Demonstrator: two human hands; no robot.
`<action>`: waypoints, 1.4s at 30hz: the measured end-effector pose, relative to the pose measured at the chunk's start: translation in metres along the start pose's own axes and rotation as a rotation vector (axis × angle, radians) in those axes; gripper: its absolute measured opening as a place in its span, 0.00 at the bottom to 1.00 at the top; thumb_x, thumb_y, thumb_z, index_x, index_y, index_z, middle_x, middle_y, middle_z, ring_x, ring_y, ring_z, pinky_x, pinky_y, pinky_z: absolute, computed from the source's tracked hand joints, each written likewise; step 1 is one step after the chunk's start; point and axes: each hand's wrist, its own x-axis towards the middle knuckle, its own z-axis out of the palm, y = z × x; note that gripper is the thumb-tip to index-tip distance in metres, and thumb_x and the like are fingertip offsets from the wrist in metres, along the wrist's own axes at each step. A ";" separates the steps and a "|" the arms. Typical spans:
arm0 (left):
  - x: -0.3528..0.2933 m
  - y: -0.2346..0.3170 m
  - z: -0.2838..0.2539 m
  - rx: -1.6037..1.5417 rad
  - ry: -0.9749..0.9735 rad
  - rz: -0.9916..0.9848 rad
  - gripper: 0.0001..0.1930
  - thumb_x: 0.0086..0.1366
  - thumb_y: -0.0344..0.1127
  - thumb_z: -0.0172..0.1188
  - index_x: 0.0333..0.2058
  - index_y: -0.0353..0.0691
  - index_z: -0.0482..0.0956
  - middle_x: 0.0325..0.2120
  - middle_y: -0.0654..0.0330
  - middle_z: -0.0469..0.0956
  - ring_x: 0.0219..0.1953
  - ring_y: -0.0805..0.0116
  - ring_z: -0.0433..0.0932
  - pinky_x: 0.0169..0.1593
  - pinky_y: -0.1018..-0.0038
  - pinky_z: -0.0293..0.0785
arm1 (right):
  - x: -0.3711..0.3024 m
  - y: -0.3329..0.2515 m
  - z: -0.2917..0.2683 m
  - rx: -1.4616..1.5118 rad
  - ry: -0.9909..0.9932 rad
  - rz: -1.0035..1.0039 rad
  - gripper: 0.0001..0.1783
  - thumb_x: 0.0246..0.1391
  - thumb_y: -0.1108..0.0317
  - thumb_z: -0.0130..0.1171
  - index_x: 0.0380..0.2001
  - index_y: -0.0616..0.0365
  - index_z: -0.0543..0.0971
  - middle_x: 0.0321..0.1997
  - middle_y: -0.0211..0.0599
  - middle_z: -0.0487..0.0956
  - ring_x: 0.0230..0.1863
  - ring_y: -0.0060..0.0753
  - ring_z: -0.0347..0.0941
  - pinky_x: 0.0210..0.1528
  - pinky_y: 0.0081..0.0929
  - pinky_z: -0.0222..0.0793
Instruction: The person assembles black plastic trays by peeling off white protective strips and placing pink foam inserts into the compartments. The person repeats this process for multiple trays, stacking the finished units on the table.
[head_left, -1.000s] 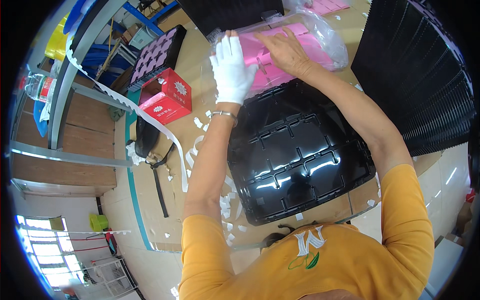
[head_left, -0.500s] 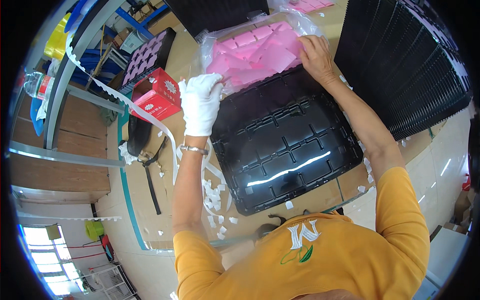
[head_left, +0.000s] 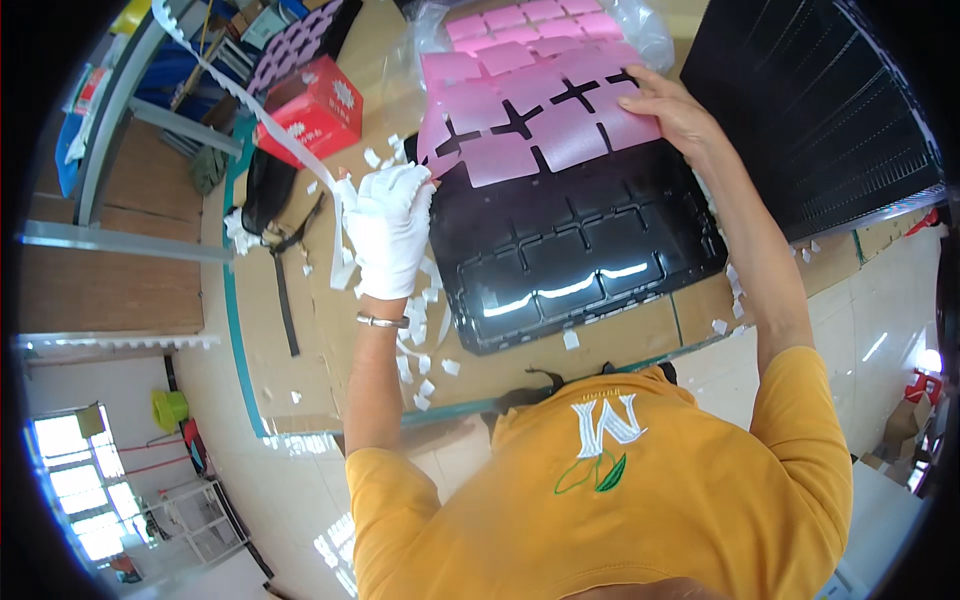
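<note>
From where I stand, I can see both hands at work on a thin pink sheet (head_left: 540,112) with cross-shaped cutouts, stretched between them over the far part of a dark, glossy tray (head_left: 575,240). The left hand (head_left: 388,225), in a white glove with its fingers curled in, grasps the sheet's near left corner. The bare right hand (head_left: 675,110) has the right edge between thumb and fingers. The sheet covers the tray's far end from view, and I can't tell whether it touches the surface beneath.

The tray lies on the brown counter (head_left: 320,365), its grooved near half in plain sight and shining under the light. Beyond the held sheet, more pink sheets (head_left: 540,14) lie by a clear plastic bag (head_left: 648,35).

On the right, close to the right forearm, stands a tall stack of black trays (head_left: 810,120). To the left of the gloved hand sits a red box (head_left: 330,105), with a black strap (head_left: 285,305) lying nearer. Small white scraps (head_left: 425,365) are scattered beside the tray's near left side.
</note>
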 end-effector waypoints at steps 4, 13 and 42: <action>-0.040 0.023 -0.021 0.121 -0.066 0.075 0.10 0.50 0.31 0.69 0.32 0.48 0.79 0.31 0.66 0.80 0.38 0.64 0.77 0.63 0.51 0.57 | -0.056 0.003 -0.004 -0.167 -0.046 0.132 0.48 0.48 0.68 0.68 0.69 0.62 0.54 0.55 0.53 0.74 0.59 0.39 0.68 0.59 0.27 0.63; -0.093 0.082 -0.040 0.049 -0.250 0.000 0.13 0.46 0.31 0.70 0.31 0.49 0.77 0.30 0.69 0.76 0.37 0.67 0.75 0.67 0.44 0.49 | -0.129 0.008 0.001 -0.532 0.100 0.181 0.43 0.55 0.64 0.63 0.70 0.58 0.54 0.26 0.28 0.72 0.30 0.21 0.67 0.34 0.22 0.63; -0.103 0.111 -0.040 0.122 -0.306 0.035 0.12 0.48 0.25 0.63 0.32 0.49 0.79 0.33 0.66 0.74 0.39 0.66 0.74 0.64 0.41 0.54 | -0.185 0.010 0.006 -1.097 0.324 0.056 0.37 0.55 0.61 0.61 0.67 0.54 0.61 0.26 0.40 0.77 0.28 0.43 0.74 0.37 0.38 0.69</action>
